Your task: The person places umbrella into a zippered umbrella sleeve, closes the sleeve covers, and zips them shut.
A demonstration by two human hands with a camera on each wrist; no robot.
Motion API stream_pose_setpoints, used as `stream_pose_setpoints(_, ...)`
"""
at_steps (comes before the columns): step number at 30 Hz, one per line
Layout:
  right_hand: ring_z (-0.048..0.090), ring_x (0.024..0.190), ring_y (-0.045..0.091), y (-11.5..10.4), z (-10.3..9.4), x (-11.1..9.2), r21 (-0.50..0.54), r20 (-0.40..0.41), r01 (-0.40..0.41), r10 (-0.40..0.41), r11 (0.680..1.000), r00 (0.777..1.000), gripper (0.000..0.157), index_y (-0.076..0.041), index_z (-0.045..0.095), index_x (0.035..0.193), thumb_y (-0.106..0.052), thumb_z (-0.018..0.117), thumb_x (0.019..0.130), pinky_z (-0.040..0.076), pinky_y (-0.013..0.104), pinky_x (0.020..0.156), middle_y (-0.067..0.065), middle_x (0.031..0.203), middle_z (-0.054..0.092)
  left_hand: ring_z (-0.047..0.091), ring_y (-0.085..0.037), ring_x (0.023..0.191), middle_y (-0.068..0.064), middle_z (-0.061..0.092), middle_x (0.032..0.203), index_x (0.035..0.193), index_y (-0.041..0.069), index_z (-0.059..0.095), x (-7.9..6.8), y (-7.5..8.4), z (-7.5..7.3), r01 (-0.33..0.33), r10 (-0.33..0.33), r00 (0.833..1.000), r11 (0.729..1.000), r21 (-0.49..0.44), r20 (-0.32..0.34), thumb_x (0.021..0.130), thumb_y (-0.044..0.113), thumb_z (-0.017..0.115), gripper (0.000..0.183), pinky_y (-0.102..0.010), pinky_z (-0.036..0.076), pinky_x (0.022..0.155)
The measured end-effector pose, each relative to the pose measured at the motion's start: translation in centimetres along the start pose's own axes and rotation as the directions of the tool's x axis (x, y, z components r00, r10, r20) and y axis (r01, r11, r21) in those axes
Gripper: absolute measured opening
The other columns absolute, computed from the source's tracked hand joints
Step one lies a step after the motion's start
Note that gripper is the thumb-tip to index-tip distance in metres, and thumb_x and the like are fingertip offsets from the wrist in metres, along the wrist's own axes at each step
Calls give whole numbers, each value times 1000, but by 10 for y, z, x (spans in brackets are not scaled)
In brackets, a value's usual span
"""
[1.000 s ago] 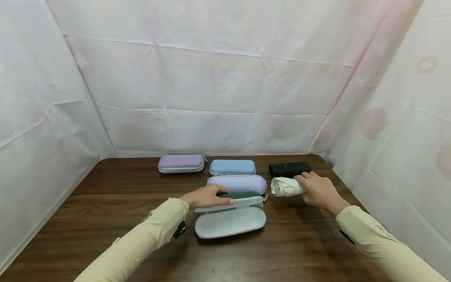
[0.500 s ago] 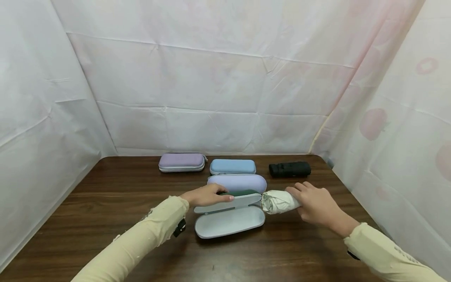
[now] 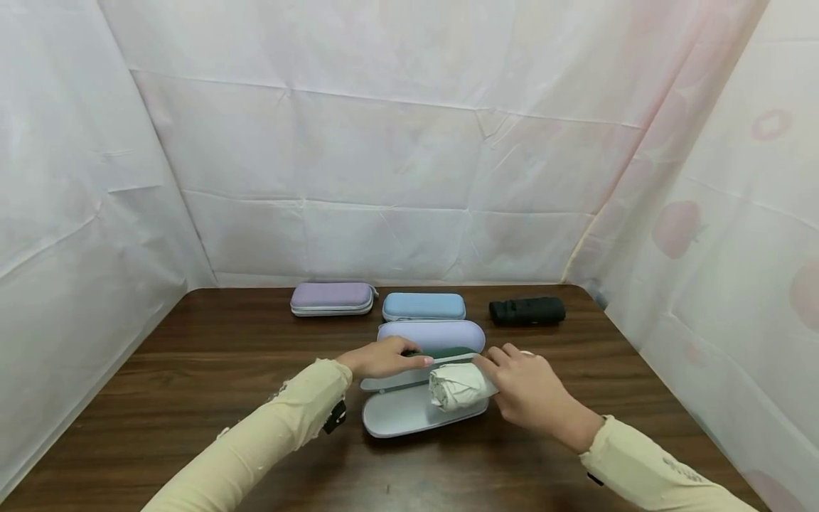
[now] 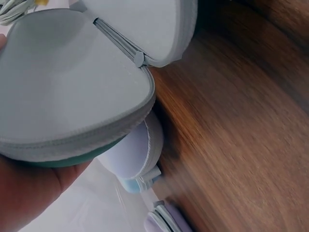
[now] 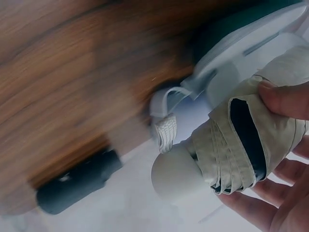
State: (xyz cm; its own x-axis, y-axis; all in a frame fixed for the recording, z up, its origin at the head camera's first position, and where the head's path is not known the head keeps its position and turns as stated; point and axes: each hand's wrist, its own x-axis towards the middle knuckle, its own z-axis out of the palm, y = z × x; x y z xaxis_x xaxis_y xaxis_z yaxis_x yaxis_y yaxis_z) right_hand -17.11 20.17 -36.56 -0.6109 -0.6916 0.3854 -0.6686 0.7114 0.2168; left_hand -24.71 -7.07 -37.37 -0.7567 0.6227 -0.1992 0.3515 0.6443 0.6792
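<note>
Umbrella (image 3: pixel 457 388), pale and rolled, is clamped in the right hand (image 3: pixel 530 392) by its body, which seems to leave the end toward the left hand (image 3: pixel 382 358) free over the open case (image 3: pixel 390 419); contact there I cannot tell. Left hand, apart from the right, pinches the raised lid (image 3: pixel 390 382), presumably to stop it falling. Black umbrella (image 3: pixel 528 311) lies beyond the right hand, untouched.

Cases (image 3: pixel 397 418), black roll (image 3: pixel 527 311) on wooden table (image 3: pixel 224 363)
</note>
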Motion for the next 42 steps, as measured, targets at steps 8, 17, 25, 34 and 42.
stream_pose_setpoints(8, 57, 81, 24, -28, 10, 15, -44, -7, 56, -56, 997, 998, 44, -6, 63, 111, -9, 73, 68, 51, 35, 58, 6, 96, 61, 56, -12, 109, -1, 60, 123, 129, 7, 58, 3, 5, 3, -9, 9, 1000, 1000, -16, -5, 93, 57, 49, 62, -35, 45, 90)
stream_pose_setpoints(17, 56, 77, 22, -50, 23, 26, -79, 35, 72, -69, 994, 997, 45, -4, 62, 113, -10, 73, 69, 49, 30, 53, 7, 94, 61, 57, -14, 109, -1, 61, 122, 127, 8, 60, 9, 8, 9, -9, 9, 1000, 1000, -17, -5, 93, 56, 50, 59, -36, 46, 89)
stream_pose_setpoints(25, 53, 72, 20, -60, 36, 29, -78, 66, 60, -55, 995, 996, 40, -7, 62, 103, -13, 77, 67, 39, 26, 44, 6, 90, 60, 57, -12, 106, 0, 61, 121, 125, 10, 61, 11, 8, 9, -25, 25, 1000, 1000, -8, -9, 93, 57, 50, 59, -34, 46, 88)
stream_pose_setpoints(34, 54, 69, 21, -63, 45, 31, -70, 104, 48, -40, 996, 994, 35, -9, 60, 97, -16, 77, 67, 34, 26, 39, 5, 88, 61, 58, -10, 102, 2, 63, 116, 122, 11, 63, 10, 7, 10, -37, 37, 999, 999, -30, -10, 92, 57, 50, 56, -33, 46, 86)
stream_pose_setpoints(42, 59, 74, 19, -57, 41, 36, -87, 174, 93, -77, 992, 982, 42, -10, 62, 102, -32, 81, 73, 46, 28, 48, 4, 95, 63, 57, -13, 109, -1, 61, 122, 126, 8, 60, 9, 8, 10, -57, 57, 998, 998, 31, -22, 92, 57, 51, 60, -34, 45, 90)
